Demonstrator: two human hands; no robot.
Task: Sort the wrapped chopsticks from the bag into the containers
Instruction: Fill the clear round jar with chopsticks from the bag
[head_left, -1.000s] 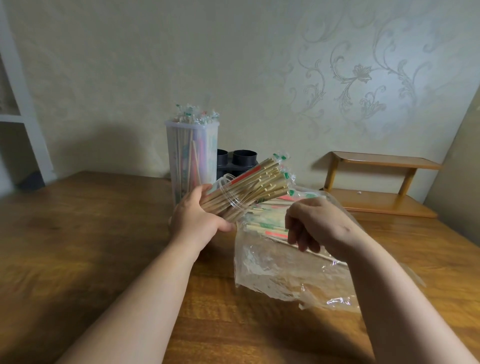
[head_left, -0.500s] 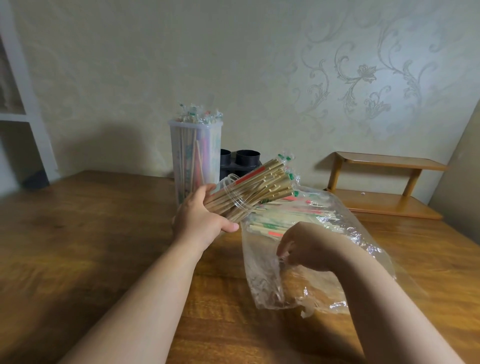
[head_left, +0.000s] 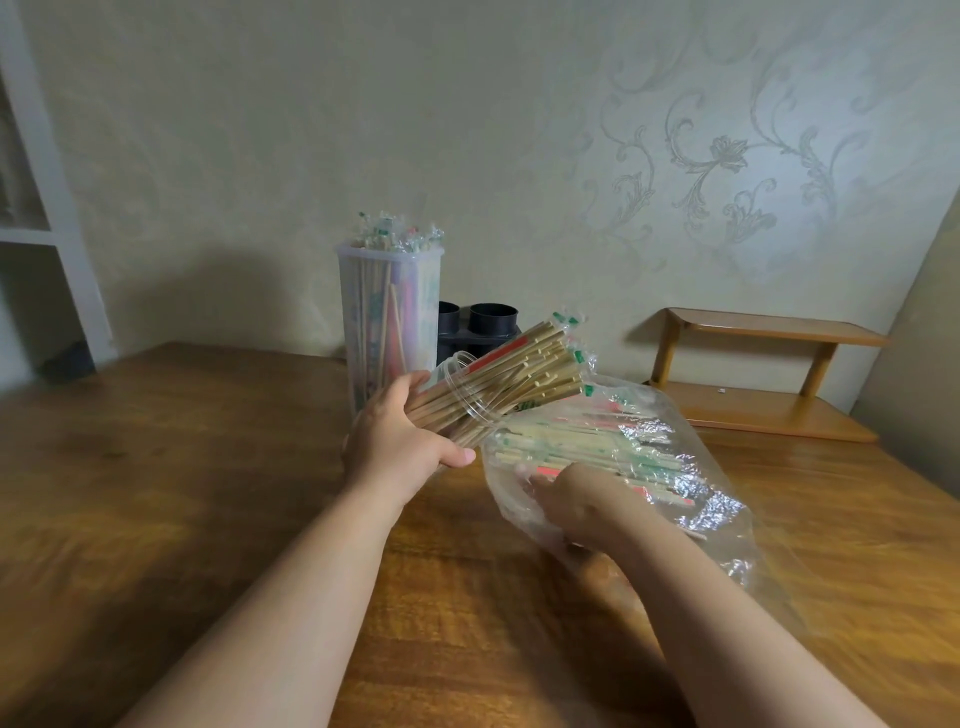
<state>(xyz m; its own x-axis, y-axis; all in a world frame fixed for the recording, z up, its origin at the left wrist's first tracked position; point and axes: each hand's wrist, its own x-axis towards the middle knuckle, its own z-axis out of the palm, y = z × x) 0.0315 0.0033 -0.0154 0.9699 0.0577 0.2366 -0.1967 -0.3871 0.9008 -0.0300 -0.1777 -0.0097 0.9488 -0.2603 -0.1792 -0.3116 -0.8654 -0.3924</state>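
My left hand (head_left: 397, 449) grips a clear round container (head_left: 470, 392), tilted with its mouth up and to the right and packed with wrapped chopsticks (head_left: 524, 369). To its right a clear plastic bag (head_left: 691, 499) lies on the wooden table (head_left: 171, 467) with more wrapped chopsticks (head_left: 587, 447) inside. My right hand (head_left: 576, 501) is inside the bag's mouth, under the plastic, beside the chopstick ends; its fingers are blurred. A tall translucent container (head_left: 389, 312) full of wrapped chopsticks stands upright behind my left hand.
Two black cylindrical holders (head_left: 483, 325) stand against the wall behind the tall container. A small wooden two-tier shelf (head_left: 769, 379) sits at the back right of the table. A white shelf unit (head_left: 47, 218) is at the far left.
My right hand has moved down and forward, from the bag's top edge into its mouth. The bag has shifted and spread to the right. My left hand keeps the tilted container almost still.
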